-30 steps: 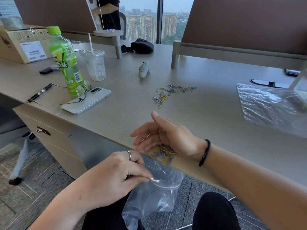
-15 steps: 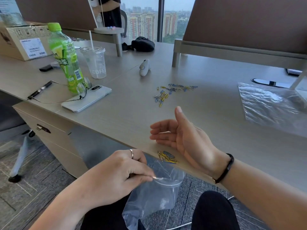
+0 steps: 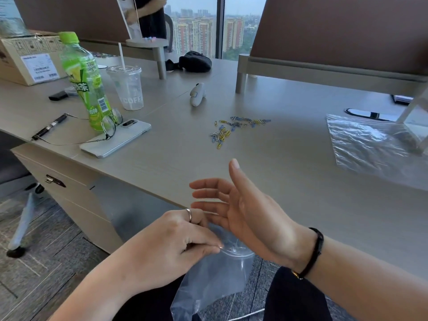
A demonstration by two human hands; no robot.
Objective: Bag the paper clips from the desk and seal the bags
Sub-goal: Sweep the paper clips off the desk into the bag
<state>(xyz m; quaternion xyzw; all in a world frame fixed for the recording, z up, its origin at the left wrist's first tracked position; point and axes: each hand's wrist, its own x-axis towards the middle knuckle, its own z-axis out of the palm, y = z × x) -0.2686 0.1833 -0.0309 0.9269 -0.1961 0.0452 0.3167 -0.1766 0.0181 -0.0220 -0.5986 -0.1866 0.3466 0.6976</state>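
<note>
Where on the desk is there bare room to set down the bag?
Bare desk lies between the clips and the near edge, left of the flat bags. The far left is crowded: bottle, cup, phone, glasses, pen.

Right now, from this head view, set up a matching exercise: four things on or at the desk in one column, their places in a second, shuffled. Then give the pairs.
Things
1. green bottle
2. paper clips
3. open bag
4. spare bags

Places
A. pinched at its mouth by the left hand, below the desk edge
B. flat on the desk, far right
C. scattered mid-desk
D. upright beside the coffee cup

Pairs: 1-D, 2-C, 3-A, 4-B
</note>
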